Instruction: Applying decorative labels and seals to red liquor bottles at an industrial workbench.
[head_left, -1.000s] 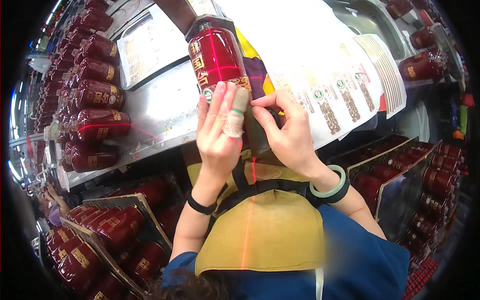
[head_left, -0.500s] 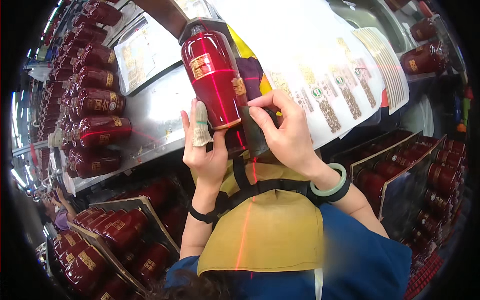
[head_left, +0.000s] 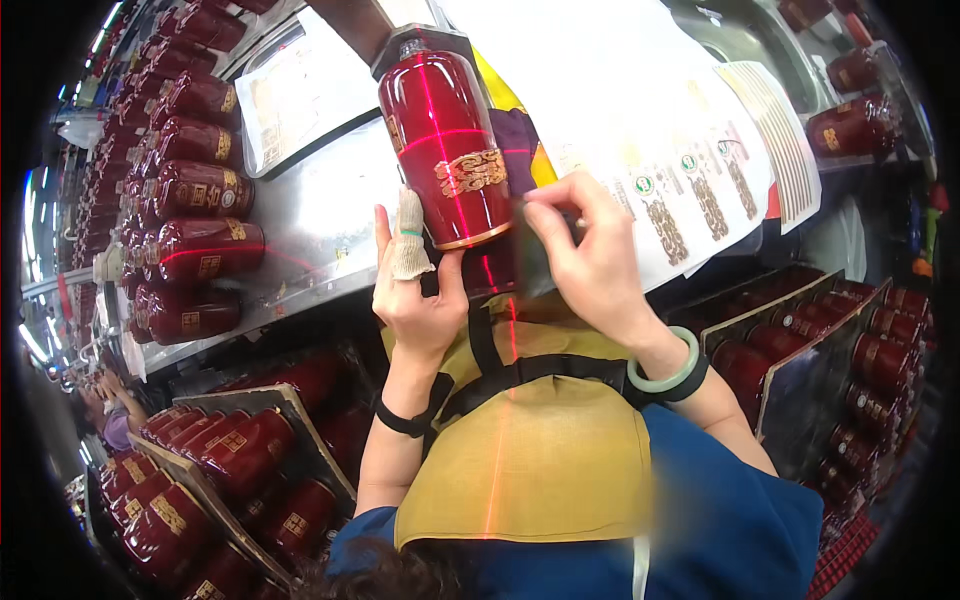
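Note:
A glossy dark-red bottle (head_left: 425, 115) lies in a dark holder with its neck pointing away, and a red laser cross falls on it. Gold scrollwork (head_left: 470, 173) faces up on its lower right. My left hand (head_left: 420, 305) cups the bottle's lower left side and base, thumb at the base edge; a knitted cover (head_left: 410, 245) sheathes one finger. To the right of the base, my right hand (head_left: 597, 255) pinches a thin dark flat piece (head_left: 533, 258), blurred by motion, so its exact kind is unclear.
White transfer sheets (head_left: 600, 80) with gold and green motifs cover the right of the table, beside a striped strip sheet (head_left: 765, 125). Several red bottles (head_left: 205, 190) stand along the left. Crates of bottles (head_left: 245, 440) flank me below, and a metal sink (head_left: 735, 35) is at far right.
The bottle has rolled about its length: its square gold label moved to the left edge and the scrollwork came into full view. My right hand shifted slightly right with the dark piece.

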